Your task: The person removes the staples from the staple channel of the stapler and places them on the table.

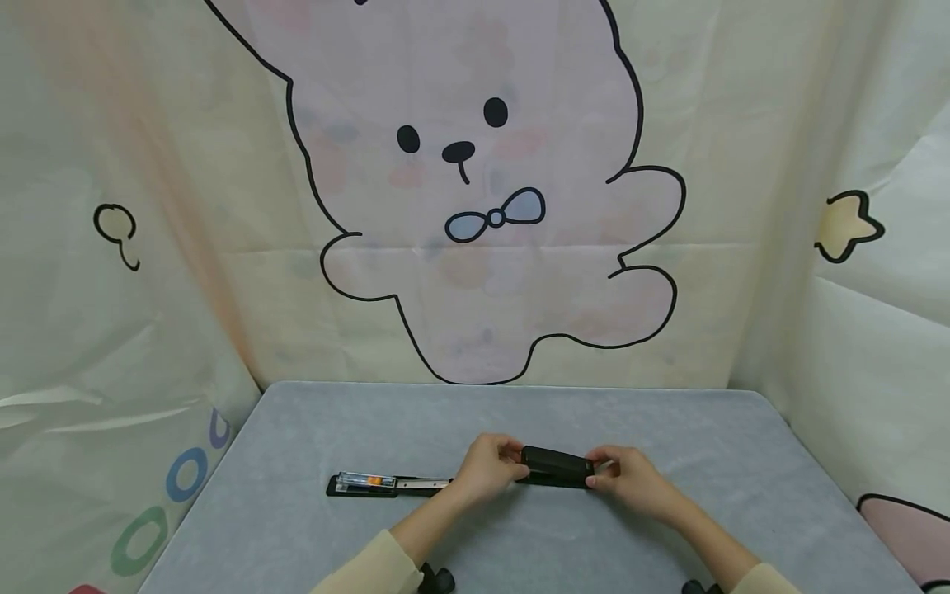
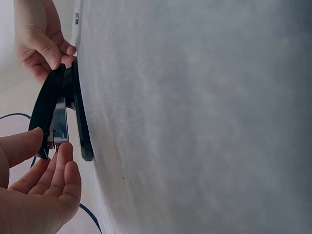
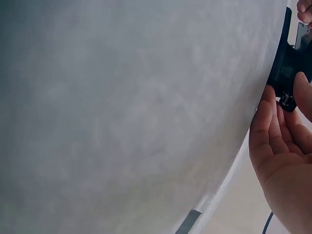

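A black stapler [image 1: 557, 462] stands at the middle of the table, with a hand at each end. My left hand [image 1: 484, 472] pinches its front end. In the left wrist view the thumb lies on the stapler's top arm [image 2: 46, 100] and the fingers curl up to the tip of its metal magazine [image 2: 60, 119]. A gap shows between that magazine and the black base [image 2: 82, 119]. My right hand [image 1: 632, 480] grips the hinge end; in the right wrist view its thumb and fingers lie on either side of the hinge [image 3: 286, 97].
Left of my left hand lies a long, flat black piece [image 1: 359, 492] with a silver strip and a clear part marked orange; my forearm is close to its right end. Grey cloth covers the table [image 1: 594, 544]. A printed curtain [image 1: 482, 289] hangs behind and at both sides.
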The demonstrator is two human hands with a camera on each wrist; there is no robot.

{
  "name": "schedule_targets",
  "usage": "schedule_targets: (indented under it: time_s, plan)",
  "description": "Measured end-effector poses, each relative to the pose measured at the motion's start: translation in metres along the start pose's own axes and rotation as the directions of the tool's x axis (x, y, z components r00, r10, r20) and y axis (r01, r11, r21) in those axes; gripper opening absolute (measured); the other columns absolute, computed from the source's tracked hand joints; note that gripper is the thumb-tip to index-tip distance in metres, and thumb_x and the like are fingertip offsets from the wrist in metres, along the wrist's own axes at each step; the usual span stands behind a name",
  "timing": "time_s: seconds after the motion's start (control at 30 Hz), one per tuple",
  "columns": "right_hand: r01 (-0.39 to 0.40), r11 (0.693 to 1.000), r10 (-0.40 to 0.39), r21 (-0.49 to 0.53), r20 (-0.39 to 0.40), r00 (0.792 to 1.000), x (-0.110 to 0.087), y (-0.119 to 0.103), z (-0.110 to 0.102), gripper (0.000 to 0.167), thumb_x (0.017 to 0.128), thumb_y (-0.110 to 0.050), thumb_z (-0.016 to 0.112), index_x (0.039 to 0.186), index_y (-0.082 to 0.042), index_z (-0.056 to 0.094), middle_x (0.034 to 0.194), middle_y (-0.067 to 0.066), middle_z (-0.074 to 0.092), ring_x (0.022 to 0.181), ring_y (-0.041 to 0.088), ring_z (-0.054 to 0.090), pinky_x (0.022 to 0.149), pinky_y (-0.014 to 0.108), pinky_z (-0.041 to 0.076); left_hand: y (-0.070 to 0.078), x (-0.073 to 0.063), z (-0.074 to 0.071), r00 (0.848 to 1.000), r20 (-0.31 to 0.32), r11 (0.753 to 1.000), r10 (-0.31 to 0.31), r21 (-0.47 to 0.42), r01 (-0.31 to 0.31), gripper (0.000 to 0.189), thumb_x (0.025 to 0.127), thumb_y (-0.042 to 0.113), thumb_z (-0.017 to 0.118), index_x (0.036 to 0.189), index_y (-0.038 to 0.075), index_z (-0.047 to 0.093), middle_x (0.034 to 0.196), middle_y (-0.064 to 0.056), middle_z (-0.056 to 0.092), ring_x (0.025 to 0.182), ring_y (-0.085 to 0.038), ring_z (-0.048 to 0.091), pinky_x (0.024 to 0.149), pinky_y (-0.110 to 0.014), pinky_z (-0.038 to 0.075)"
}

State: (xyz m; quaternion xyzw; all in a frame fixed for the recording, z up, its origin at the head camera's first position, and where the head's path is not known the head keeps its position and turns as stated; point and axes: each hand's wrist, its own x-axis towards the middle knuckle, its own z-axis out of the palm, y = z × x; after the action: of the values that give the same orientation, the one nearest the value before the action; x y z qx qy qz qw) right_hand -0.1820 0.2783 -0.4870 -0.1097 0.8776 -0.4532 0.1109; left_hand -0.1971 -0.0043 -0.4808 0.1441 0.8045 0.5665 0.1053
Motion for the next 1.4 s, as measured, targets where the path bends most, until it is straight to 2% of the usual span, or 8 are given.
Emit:
schedule_targets:
  time_s: [0.23,0.57,1.1,1.4]
  plan:
    - [-0.012,1.0,0.012,0.017,0.045,0.999,-0.005,-0.005,0.003,0.037,0.092,-0.016,0.082,0.121,0.002,0.069,0.1,0.004,0.071,0.085,0.021,0.066,0.067,0.03,0.05,-0.001,-0.008,-0.002,1.0,0.008,1.0,-0.012,-0.025,0.012,0.025,0.086,-0.003,0.081,0.11,-0.005,0.074,0.088,-0.003,0.069,0.076,-0.014,0.064,0.063,-0.028,0.051]
    - [0.034,0.999,-0.035,0.014,0.079,0.996,-0.012,-0.004,0.006,0.036,0.091,-0.015,0.082,0.12,0.003,0.069,0.109,0.007,0.07,0.086,0.021,0.066,0.068,0.028,0.052,-0.004,-0.018,-0.006,0.999,0.05,0.998,-0.003,-0.056,0.006,0.025,0.083,-0.005,0.082,0.106,-0.004,0.074,0.087,-0.004,0.069,0.075,-0.014,0.063,0.063,-0.026,0.05]
    - [0.045,0.998,-0.049,0.038,0.139,0.989,-0.023,-0.01,0.012,0.037,0.09,-0.014,0.083,0.119,0.004,0.069,0.103,0.005,0.07,0.083,0.019,0.068,0.068,0.028,0.053,0.0,-0.035,-0.012,0.995,0.089,0.996,-0.044,-0.077,0.051,0.026,0.08,-0.008,0.083,0.104,-0.003,0.074,0.087,-0.005,0.071,0.078,-0.015,0.065,0.066,-0.027,0.052]
    - [0.061,0.998,-0.064,0.023,0.156,0.986,-0.027,-0.012,0.014,0.033,0.09,-0.013,0.083,0.116,0.001,0.07,0.101,0.005,0.07,0.081,0.015,0.068,0.068,0.027,0.052,-0.002,-0.041,-0.014,0.994,0.1,0.994,-0.04,-0.096,0.049,0.027,0.078,-0.009,0.083,0.102,-0.003,0.074,0.086,-0.006,0.071,0.077,-0.015,0.065,0.064,-0.025,0.051]
